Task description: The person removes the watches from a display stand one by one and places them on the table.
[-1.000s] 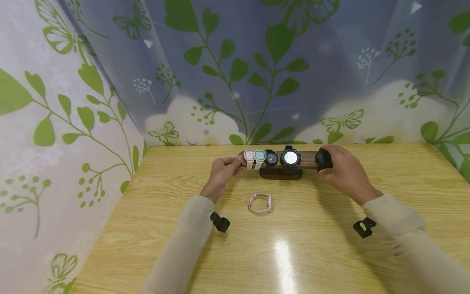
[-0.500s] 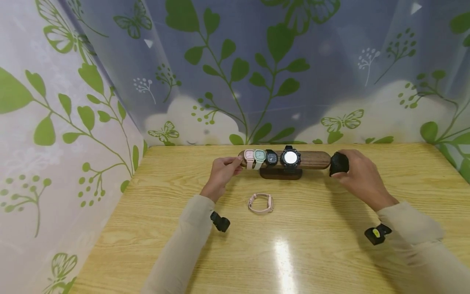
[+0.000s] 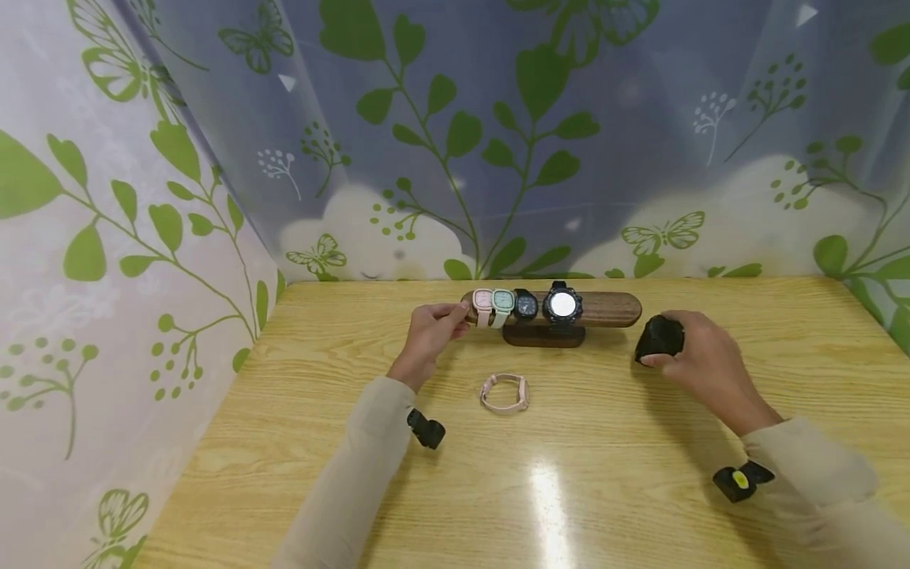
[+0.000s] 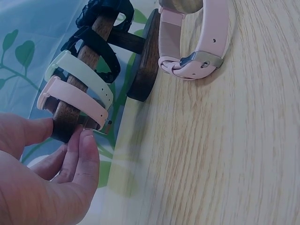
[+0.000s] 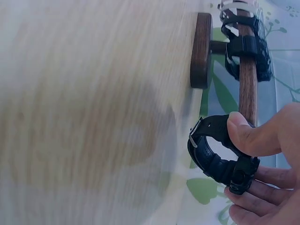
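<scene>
My left hand (image 3: 435, 336) pinches the left end of a dark wooden watch stand (image 3: 607, 309), thumb on one side and fingers on the other. Nearest that hand on the bar is a pink watch (image 4: 77, 101), then a mint green watch (image 4: 86, 80), a small black watch (image 3: 526, 305) and a bigger black watch with a bright round face (image 3: 562, 303). Off the bar's right end, my right hand (image 3: 711, 359) holds a black watch (image 5: 213, 152) between thumb and fingers; its strap is buckled into a loop. A pink watch (image 3: 505, 395) rests on the table before the stand.
The wooden table (image 3: 320, 490) reaches back to a patterned curtain (image 3: 455, 158); another patterned sheet (image 3: 128, 276) hangs along the left side. The stand's base (image 3: 543, 337) sits near the table's back. Each wrist carries a small black camera.
My right hand has slid the black watch off the bar's right end, then carried it further right and a little toward me. The left hand stays on the stand.
</scene>
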Demonstrator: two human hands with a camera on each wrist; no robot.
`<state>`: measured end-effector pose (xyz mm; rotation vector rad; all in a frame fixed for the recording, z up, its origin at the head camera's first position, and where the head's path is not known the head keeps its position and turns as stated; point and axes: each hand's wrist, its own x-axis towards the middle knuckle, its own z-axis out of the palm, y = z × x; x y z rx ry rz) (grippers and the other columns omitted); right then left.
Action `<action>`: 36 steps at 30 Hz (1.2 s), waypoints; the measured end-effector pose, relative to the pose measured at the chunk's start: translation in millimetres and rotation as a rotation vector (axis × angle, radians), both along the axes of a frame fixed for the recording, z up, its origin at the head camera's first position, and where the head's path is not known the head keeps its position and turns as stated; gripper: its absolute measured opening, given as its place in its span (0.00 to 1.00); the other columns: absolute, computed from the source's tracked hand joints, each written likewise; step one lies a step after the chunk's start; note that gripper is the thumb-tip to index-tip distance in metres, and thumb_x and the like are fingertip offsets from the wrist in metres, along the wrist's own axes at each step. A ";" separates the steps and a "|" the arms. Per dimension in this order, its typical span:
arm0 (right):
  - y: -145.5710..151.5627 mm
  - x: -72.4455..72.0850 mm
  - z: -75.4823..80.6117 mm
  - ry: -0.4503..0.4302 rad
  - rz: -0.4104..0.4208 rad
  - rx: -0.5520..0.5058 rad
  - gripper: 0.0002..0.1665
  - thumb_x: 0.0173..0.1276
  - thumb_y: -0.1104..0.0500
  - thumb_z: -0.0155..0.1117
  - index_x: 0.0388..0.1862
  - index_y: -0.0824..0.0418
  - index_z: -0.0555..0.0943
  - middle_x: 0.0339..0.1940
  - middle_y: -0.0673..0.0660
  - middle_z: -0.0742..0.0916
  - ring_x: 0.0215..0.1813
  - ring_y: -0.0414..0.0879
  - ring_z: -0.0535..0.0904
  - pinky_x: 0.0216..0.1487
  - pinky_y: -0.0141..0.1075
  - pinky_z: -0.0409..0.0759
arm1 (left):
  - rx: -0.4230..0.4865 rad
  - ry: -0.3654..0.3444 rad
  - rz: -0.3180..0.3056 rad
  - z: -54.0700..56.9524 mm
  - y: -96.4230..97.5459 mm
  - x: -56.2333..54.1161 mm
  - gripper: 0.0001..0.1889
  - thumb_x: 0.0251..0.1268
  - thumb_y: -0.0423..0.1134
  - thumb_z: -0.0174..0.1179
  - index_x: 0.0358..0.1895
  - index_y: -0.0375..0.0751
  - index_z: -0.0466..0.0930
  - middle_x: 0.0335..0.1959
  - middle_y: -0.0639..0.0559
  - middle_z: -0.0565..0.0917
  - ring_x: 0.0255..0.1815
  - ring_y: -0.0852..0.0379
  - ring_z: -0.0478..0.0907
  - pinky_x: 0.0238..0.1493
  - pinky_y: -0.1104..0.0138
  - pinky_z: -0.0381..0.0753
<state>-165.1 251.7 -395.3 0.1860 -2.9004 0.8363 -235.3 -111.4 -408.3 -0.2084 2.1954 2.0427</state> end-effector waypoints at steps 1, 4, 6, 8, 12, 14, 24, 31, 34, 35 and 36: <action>-0.8 1.5 -0.5 -0.010 0.001 -0.006 0.46 0.59 0.59 0.79 0.68 0.81 0.68 0.62 0.83 0.73 0.58 0.80 0.71 0.51 0.72 0.72 | -0.001 0.001 -0.001 0.2 0.0 0.2 0.17 0.77 0.41 0.60 0.56 0.29 0.82 0.41 0.41 0.85 0.53 0.37 0.82 0.59 0.53 0.82; -5.8 6.6 -1.6 -0.016 0.006 -0.023 0.45 0.59 0.58 0.79 0.68 0.80 0.69 0.63 0.82 0.73 0.51 0.77 0.76 0.49 0.69 0.75 | -0.002 0.002 0.000 0.7 0.2 0.4 0.17 0.77 0.40 0.60 0.57 0.29 0.82 0.41 0.41 0.85 0.53 0.38 0.82 0.59 0.53 0.82; -9.8 9.6 -2.5 -0.010 0.010 -0.031 0.45 0.59 0.58 0.80 0.67 0.79 0.69 0.62 0.81 0.74 0.44 0.73 0.79 0.47 0.67 0.77 | 0.000 0.001 0.001 1.3 0.5 0.8 0.17 0.77 0.40 0.60 0.57 0.28 0.82 0.41 0.41 0.85 0.54 0.37 0.81 0.59 0.53 0.82; -14.1 12.6 -3.2 -0.007 0.013 -0.041 0.44 0.58 0.58 0.80 0.67 0.78 0.70 0.62 0.80 0.75 0.38 0.68 0.81 0.46 0.65 0.78 | -0.004 0.001 0.002 1.8 0.8 0.9 0.17 0.77 0.40 0.60 0.57 0.29 0.82 0.41 0.42 0.85 0.54 0.37 0.81 0.59 0.53 0.82; -23.2 17.7 -6.0 -0.005 0.027 -0.047 0.43 0.58 0.58 0.80 0.66 0.78 0.71 0.44 0.74 0.82 0.19 0.51 0.72 0.36 0.54 0.79 | -0.005 0.002 0.002 2.1 0.7 1.0 0.17 0.77 0.40 0.60 0.57 0.29 0.82 0.42 0.41 0.85 0.54 0.37 0.82 0.59 0.53 0.82; -27.6 19.4 -8.2 -0.002 0.041 -0.051 0.43 0.58 0.57 0.80 0.66 0.77 0.72 0.31 0.67 0.81 0.15 0.44 0.65 0.30 0.46 0.75 | 0.001 0.003 0.001 2.2 0.5 1.1 0.17 0.77 0.40 0.59 0.57 0.28 0.82 0.43 0.40 0.85 0.54 0.37 0.81 0.59 0.53 0.82; -48.7 27.8 -16.2 -0.050 0.087 -0.112 0.45 0.61 0.53 0.79 0.70 0.73 0.70 0.14 0.52 0.72 0.16 0.42 0.64 0.32 0.42 0.72 | 0.001 -0.005 0.000 1.6 0.1 1.0 0.17 0.77 0.40 0.60 0.56 0.29 0.83 0.42 0.41 0.85 0.54 0.37 0.81 0.59 0.53 0.82; -58.3 29.6 -19.8 -0.028 0.112 -0.148 0.42 0.62 0.55 0.78 0.68 0.74 0.71 0.54 0.75 0.83 0.45 0.68 0.82 0.55 0.63 0.78 | 0.003 -0.003 -0.004 2.2 -0.1 2.2 0.17 0.77 0.40 0.59 0.57 0.29 0.82 0.46 0.37 0.84 0.53 0.39 0.82 0.60 0.53 0.82; -61.3 30.1 -22.5 -0.023 0.125 -0.184 0.40 0.61 0.57 0.79 0.66 0.75 0.72 0.60 0.77 0.80 0.60 0.74 0.76 0.60 0.64 0.76 | -0.001 -0.001 -0.004 1.9 -0.1 1.9 0.17 0.77 0.40 0.59 0.57 0.29 0.82 0.47 0.36 0.84 0.52 0.41 0.83 0.60 0.53 0.82; -62.2 30.1 -23.6 -0.025 0.130 -0.199 0.40 0.61 0.58 0.79 0.66 0.75 0.72 0.60 0.77 0.80 0.61 0.74 0.76 0.61 0.64 0.76 | -0.002 0.000 -0.004 1.7 0.0 1.7 0.17 0.77 0.40 0.59 0.57 0.29 0.82 0.48 0.36 0.84 0.51 0.41 0.83 0.60 0.53 0.82; -63.2 30.3 -24.5 -0.025 0.135 -0.211 0.40 0.61 0.58 0.79 0.65 0.75 0.72 0.60 0.77 0.80 0.61 0.74 0.76 0.61 0.63 0.76 | -0.003 0.001 -0.003 1.7 0.0 1.7 0.17 0.77 0.40 0.59 0.57 0.29 0.82 0.48 0.35 0.84 0.51 0.42 0.83 0.60 0.53 0.82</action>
